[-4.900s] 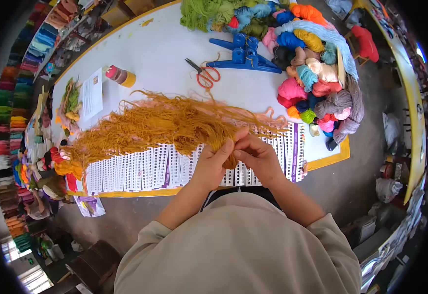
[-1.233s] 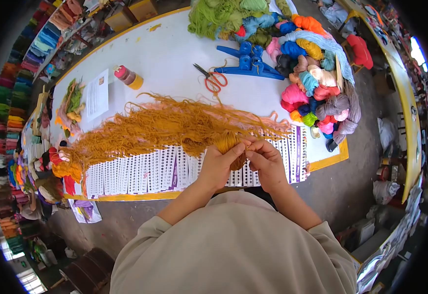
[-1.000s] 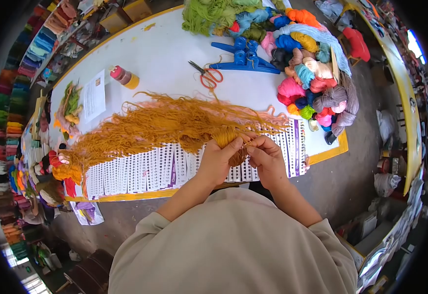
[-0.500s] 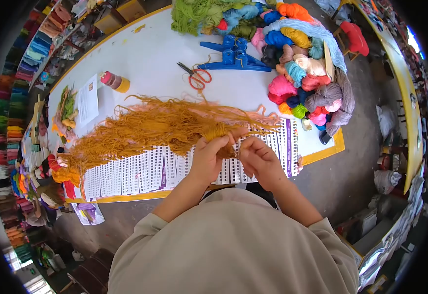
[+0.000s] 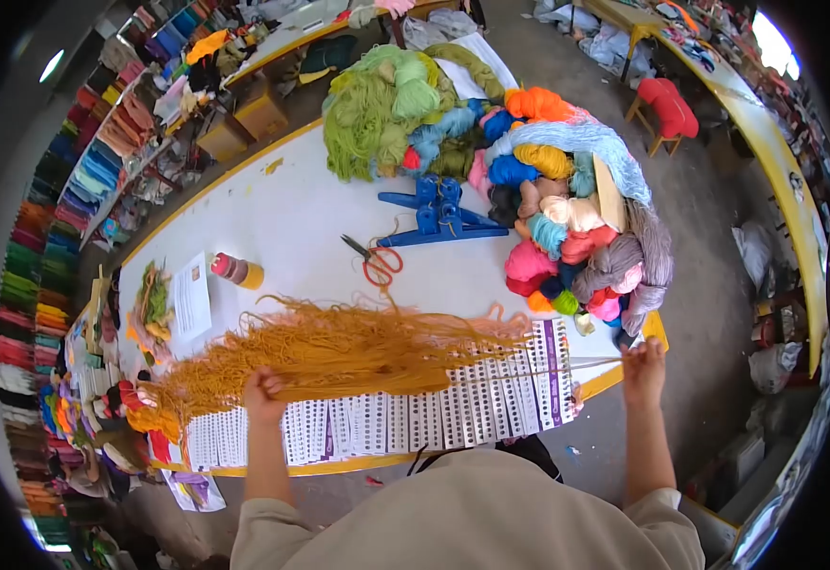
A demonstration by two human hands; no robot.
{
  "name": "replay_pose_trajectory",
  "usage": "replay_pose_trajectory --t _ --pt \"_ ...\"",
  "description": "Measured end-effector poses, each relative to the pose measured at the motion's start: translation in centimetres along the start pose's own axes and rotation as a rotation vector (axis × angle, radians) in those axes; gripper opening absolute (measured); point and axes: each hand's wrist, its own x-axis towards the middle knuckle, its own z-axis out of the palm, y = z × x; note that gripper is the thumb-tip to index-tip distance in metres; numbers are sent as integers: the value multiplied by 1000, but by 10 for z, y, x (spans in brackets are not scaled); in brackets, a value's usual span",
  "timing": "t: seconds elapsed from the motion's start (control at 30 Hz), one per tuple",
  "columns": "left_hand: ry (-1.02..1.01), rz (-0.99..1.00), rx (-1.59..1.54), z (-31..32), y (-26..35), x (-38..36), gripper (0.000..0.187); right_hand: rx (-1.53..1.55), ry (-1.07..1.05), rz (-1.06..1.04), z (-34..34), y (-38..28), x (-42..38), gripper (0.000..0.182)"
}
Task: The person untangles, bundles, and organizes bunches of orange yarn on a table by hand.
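Note:
A long bundle of ochre yarn (image 5: 358,347) lies across the table, over a row of white punched cards (image 5: 415,418). At the bundle's near edge, toward the left, my left hand (image 5: 265,388) is closed on the yarn. My right hand (image 5: 644,366) is out past the cards at the right, its fingers pinched on a few thin yarn strands (image 5: 581,365). Those strands run taut from the bundle to that hand. Beyond the bundle lie red-handled scissors (image 5: 381,265), with a strand of yarn next to them.
A blue plastic stand (image 5: 441,218) sits mid-table. Colourful yarn skeins (image 5: 557,214) are heaped at the right, green yarn (image 5: 377,109) at the back. A printed sheet (image 5: 191,296) and a yarn cone (image 5: 237,271) lie at the left. A red stool (image 5: 667,106) stands beyond the table.
My hands were close together at the bundle's right end; now they are far apart, left hand to the left, right hand to the right, drawing strands out. The view has tilted up.

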Motion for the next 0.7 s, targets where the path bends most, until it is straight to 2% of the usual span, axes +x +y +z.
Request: replay_pose_trajectory --t 0.1,0.17,0.23,0.3,0.33,0.37,0.4,0.43,0.47,0.5,0.57,0.67,0.7 --pt "232 222 172 -52 69 14 21 -170 253 -162 -70 -56 39 20" --pt "321 407 57 -52 91 5 25 -337 528 -367 -123 -110 74 19" --pt "100 448 108 -55 89 3 21 -352 682 -411 -119 -149 69 20" --pt "41 279 208 12 18 -21 18 -341 619 -365 -101 -131 69 21" --pt "-17 108 222 23 -18 -16 22 -561 466 -297 -94 -104 70 22" --pt "-305 -139 286 19 -60 -5 22 -757 268 -202 -110 -67 79 18" --pt "-340 -407 161 45 -108 -11 24 -838 130 -176 -81 -19 66 18" --pt "-204 -471 315 48 -152 -6 25 -892 6 -3 -68 19 56 19" --pt "-282 -640 326 42 -192 6 25 -1020 -340 72 -73 58 57 21" --pt "-186 -626 457 71 -228 -10 23 -1152 -479 108 -47 90 44 19" --pt "-129 -623 634 86 -288 -9 25 -1393 -673 -72 -6 142 18 15" --pt "-60 -650 776 91 -342 0 26 -1411 -833 46 25 196 3 19" --pt "-49 -577 934 92 -351 2 23 -1447 -886 58 34 205 2 20"
